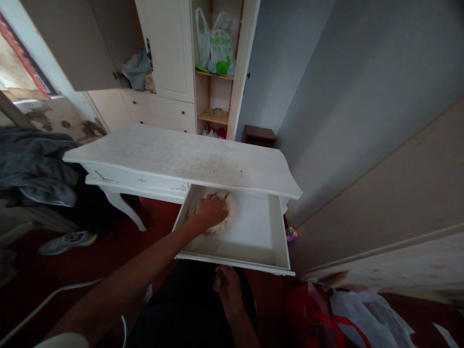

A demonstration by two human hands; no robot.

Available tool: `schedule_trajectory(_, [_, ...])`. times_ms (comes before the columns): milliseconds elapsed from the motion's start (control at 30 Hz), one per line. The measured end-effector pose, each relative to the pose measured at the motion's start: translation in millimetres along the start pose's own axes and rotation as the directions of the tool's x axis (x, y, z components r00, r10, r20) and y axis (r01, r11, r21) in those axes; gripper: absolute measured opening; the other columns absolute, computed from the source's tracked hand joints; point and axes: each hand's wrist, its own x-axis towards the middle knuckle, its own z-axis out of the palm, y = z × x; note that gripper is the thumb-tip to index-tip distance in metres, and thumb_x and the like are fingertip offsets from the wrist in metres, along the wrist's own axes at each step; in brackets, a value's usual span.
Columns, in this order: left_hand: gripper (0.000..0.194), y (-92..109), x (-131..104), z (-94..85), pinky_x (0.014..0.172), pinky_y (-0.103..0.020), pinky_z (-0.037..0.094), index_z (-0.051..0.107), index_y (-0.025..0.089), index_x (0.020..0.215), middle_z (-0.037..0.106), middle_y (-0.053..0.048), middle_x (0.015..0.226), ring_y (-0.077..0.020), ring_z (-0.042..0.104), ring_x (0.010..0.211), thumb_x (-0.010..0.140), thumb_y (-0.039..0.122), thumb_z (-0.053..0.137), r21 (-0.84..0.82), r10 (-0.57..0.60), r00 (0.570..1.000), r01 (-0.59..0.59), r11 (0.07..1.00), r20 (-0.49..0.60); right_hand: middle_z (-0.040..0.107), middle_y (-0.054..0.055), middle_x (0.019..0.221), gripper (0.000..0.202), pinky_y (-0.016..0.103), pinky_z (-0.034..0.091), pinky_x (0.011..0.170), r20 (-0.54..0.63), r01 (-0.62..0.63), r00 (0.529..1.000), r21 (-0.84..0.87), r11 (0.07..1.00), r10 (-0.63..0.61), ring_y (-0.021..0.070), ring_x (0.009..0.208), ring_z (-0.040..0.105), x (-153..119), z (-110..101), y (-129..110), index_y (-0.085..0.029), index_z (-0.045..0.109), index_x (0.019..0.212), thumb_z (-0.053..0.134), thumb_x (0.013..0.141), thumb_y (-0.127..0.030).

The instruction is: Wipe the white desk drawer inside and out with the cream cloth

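Observation:
My left hand [211,211] reaches into the pulled-out drawer [253,253] of a white table [174,147]. Its fingers are bunched over a cream cloth [230,217], which lies crumpled on the left part of the drawer floor. The hand covers much of the cloth. Below the drawer front, above my lap, my right hand [228,285] is curled with its fingers closed; whether anything is inside them cannot be seen.
A white cabinet [168,53] with a plastic bag [221,46] on its shelf stands behind the table. Grey clothing [32,159] hangs at the left above a shoe [68,241]. A red bag [308,314] and white plastic bag [366,314] lie at lower right.

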Motion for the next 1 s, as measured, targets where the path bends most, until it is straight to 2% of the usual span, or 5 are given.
schedule_trajectory(67, [0.060,-6.7,1.8,3.8,0.102,-0.054,0.037,0.052,0.026,0.130,0.051,-0.015,0.138,-0.0354,0.041,0.132,0.076,0.047,0.064,0.002,0.040,0.999,-0.040,0.999,0.000,0.049,-0.004,0.048,0.043,0.022,0.031,0.048,0.014,-0.005,1.000,0.008,1.000,0.005,0.0077,0.045,0.041,1.1,-2.0,0.7,-0.015,0.069,0.073,0.074,0.069,-0.057])
schedule_trajectory(200, [0.114,-13.3,-1.2,23.8,0.103,-0.060,0.034,0.016,0.026,0.152,0.020,-0.017,0.159,-0.0433,0.023,0.141,0.059,0.055,0.075,-0.091,-0.024,0.975,0.045,0.995,0.220,0.052,-0.004,0.051,0.043,0.022,0.033,0.047,0.016,-0.036,0.999,0.029,0.999,0.035,0.0074,0.046,0.041,2.7,-5.2,2.3,-0.015,0.069,0.073,0.077,0.066,-0.057])
schedule_trajectory(467, [0.084,-4.4,8.6,48.0,0.111,-0.064,0.016,0.021,0.026,0.151,0.029,-0.013,0.157,-0.0383,0.019,0.144,0.079,0.054,0.054,-0.014,-0.183,0.983,0.183,0.983,-0.021,0.054,-0.002,0.054,0.041,0.023,0.033,0.048,0.007,-0.025,1.000,0.003,1.000,0.025,0.0085,0.047,0.042,2.8,-7.2,4.3,-0.015,0.070,0.074,0.075,0.069,-0.056])
schedule_trajectory(800, [0.063,-0.7,44.9,52.2,0.109,-0.054,0.029,0.039,0.010,0.140,0.040,-0.023,0.148,-0.0358,0.029,0.141,0.086,0.042,0.043,-0.111,-0.392,0.888,0.376,0.920,-0.242,0.052,-0.004,0.049,0.043,0.022,0.029,0.045,-0.008,-0.006,1.000,0.014,1.000,0.006,0.0074,0.043,0.039,5.1,-2.9,5.4,-0.015,0.070,0.072,0.074,0.068,-0.057])
schedule_trajectory(1000, [0.069,32.3,55.6,61.6,0.109,-0.051,0.030,0.041,0.006,0.139,0.037,-0.026,0.150,-0.0372,0.028,0.142,0.085,0.048,0.043,-0.170,-0.519,0.824,0.491,0.854,-0.229,0.048,-0.004,0.043,0.040,0.022,0.030,0.048,0.010,0.007,1.000,0.034,0.999,-0.008,0.0081,0.044,0.039,3.0,-2.4,7.5,-0.015,0.070,0.074,0.069,0.075,-0.055])
